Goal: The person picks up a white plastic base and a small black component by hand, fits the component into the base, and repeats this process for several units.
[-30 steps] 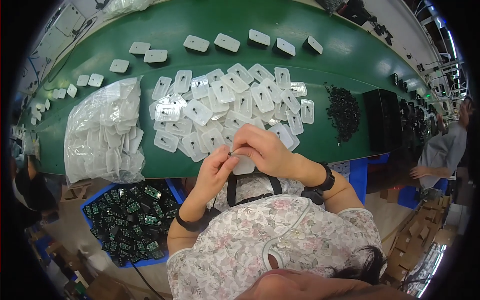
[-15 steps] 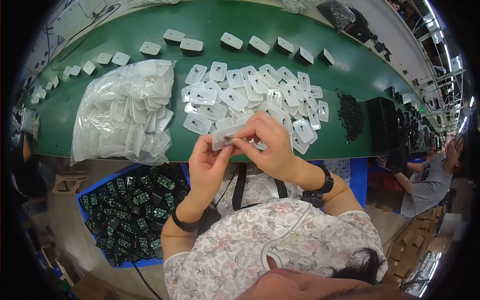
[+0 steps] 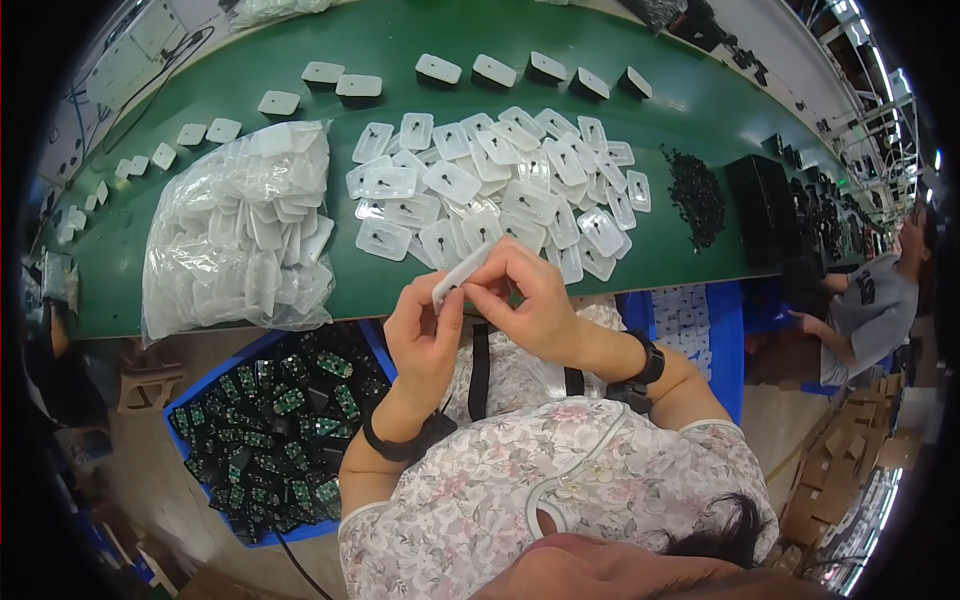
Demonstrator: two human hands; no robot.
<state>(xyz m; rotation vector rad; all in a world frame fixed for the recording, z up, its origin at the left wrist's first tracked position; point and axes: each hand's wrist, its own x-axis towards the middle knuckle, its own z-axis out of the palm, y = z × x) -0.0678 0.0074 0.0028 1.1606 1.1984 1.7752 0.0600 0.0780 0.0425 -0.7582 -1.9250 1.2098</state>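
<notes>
Above the bench's near edge, both hands pinch one white plastic cover (image 3: 462, 272), tilted up on its edge. My left hand (image 3: 425, 325) grips it from the left with thumb and fingers. From the other side, my right hand (image 3: 532, 305) has its thumb and forefinger closed at the cover's near face; any small part between those fingertips is hidden. Just beyond lies a pile of white covers (image 3: 452, 183), many with a small black piece at the middle. Left of my hands sits a clear bag (image 3: 190, 245) full of plain white covers.
Small black parts (image 3: 693, 200) are heaped at right beside a black box (image 3: 762, 215). White-topped black housings (image 3: 438, 70) line the far side of the green bench (image 3: 390, 45). Below left stands a blue bin (image 3: 262, 535) of circuit boards. A person (image 3: 875, 310) sits at far right.
The cover has turned from facing up to standing more on its edge between my hands. The whole view has shifted slightly. My fingers keep their pinch.
</notes>
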